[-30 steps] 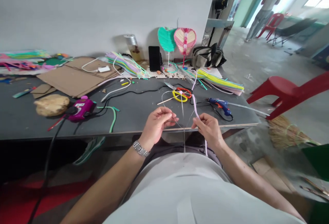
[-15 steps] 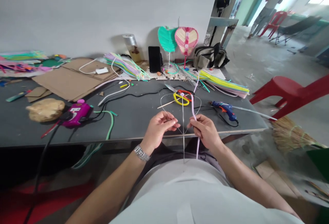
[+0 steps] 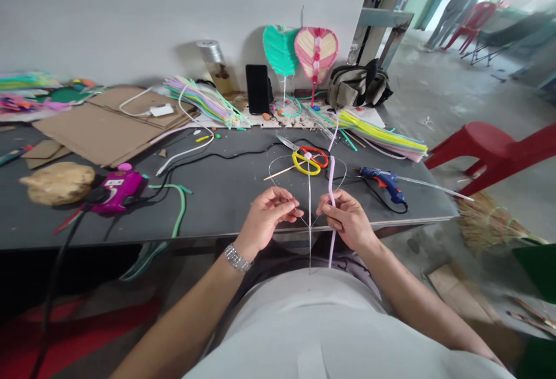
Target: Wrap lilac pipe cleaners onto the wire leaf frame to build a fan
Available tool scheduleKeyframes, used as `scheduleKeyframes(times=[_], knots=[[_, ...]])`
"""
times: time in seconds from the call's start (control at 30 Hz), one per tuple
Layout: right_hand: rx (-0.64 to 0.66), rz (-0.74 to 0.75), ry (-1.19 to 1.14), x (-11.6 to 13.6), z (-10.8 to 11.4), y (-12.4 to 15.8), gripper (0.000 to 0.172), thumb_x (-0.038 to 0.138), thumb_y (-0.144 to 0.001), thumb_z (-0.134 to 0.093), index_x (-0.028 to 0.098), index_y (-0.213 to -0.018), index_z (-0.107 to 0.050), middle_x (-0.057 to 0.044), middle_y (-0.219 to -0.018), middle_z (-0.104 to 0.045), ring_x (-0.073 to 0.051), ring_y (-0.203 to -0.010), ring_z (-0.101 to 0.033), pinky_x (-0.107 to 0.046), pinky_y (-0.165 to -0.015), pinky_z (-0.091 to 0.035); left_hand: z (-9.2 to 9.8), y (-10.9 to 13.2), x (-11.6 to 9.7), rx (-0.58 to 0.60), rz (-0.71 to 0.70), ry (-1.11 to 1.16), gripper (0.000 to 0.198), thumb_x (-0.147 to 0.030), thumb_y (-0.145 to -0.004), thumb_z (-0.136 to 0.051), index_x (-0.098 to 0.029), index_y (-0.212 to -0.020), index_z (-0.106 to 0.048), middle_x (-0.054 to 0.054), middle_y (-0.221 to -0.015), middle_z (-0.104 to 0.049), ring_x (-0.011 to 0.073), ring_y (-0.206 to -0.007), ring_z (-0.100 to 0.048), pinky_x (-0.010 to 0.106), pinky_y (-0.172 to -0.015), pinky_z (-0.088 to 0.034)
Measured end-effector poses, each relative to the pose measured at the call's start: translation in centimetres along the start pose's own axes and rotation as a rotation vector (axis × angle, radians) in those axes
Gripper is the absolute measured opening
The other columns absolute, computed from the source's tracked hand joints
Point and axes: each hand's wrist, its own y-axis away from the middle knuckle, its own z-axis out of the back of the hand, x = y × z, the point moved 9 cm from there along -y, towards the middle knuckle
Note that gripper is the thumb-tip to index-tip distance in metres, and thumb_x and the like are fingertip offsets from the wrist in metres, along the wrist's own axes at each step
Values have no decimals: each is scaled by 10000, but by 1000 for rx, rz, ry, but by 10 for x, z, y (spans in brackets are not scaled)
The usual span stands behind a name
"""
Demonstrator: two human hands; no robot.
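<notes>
My left hand (image 3: 268,214) pinches the left side of a thin clear heart-shaped wire frame (image 3: 309,193) just over the table's front edge. My right hand (image 3: 347,218) is closed on the frame's right side together with a pale lilac pipe cleaner (image 3: 332,182), which runs up past the fingers and hangs down below them. The frame's straight stem drops between both hands toward my lap. Yellow and red scissors (image 3: 309,160) lie on the dark table (image 3: 226,193) just beyond the frame.
A blue glue gun (image 3: 384,179) lies to the right, a purple glue gun (image 3: 115,185) with black cord to the left. Bundles of coloured pipe cleaners (image 3: 382,138), cardboard (image 3: 104,127), a phone (image 3: 257,88) and two finished heart fans (image 3: 299,51) sit at the back. A red plastic chair (image 3: 490,150) stands right.
Both hands have drawn slightly closer together and the wire frame has been raised into a clearer heart outline. The lilac pipe cleaner now stands more upright in the right hand.
</notes>
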Motion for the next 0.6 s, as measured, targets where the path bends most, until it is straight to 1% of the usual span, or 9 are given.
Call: scheduleKeyframes(times=[0.2, 0.27, 0.37, 0.5, 0.6], knots=[[16, 2, 16, -1, -3, 1, 251, 331, -722, -849, 207, -803, -646, -6, -704, -732, -28, -409, -283, -218, -404, -156, 2, 0, 1, 5, -6, -4, 324, -278, -698, -882, -171, -852, -618, 12, -816, -729, 185, -692, -764, 225, -575, -531], [25, -2, 32, -1, -3, 0, 257, 342, -726, -846, 207, -799, -641, -10, -713, -732, -30, -411, -284, -218, -403, -159, 3, 0, 0, 20, -17, -16, 316, -280, -709, -878, -171, -852, -618, 20, -826, -735, 191, -705, -767, 232, -583, -535], [31, 5, 49, 2, -1, -2, 282, 363, -728, -845, 202, -849, -647, -16, -733, -737, -26, -409, -293, -214, -401, -156, 4, 0, -5, 58, -43, -43, 288, -281, -744, -862, -171, -872, -629, 36, -865, -753, 198, -730, -769, 256, -626, -558], [28, 45, 52, 11, 2, -8, 342, 401, -766, -819, 212, -986, -639, -16, -746, -746, -25, -400, -281, -215, -414, -145, 4, -1, -16, 110, -81, -75, 241, -300, -808, -823, -171, -922, -655, 54, -869, -767, 205, -753, -770, 282, -669, -576], [32, 69, 72, 15, 4, -11, 328, 417, -788, -803, 211, -981, -635, -24, -752, -754, -31, -404, -278, -220, -422, -155, 4, -4, -23, 114, -107, -88, 229, -305, -821, -812, -173, -936, -664, 56, -851, -771, 198, -739, -763, 286, -670, -579]])
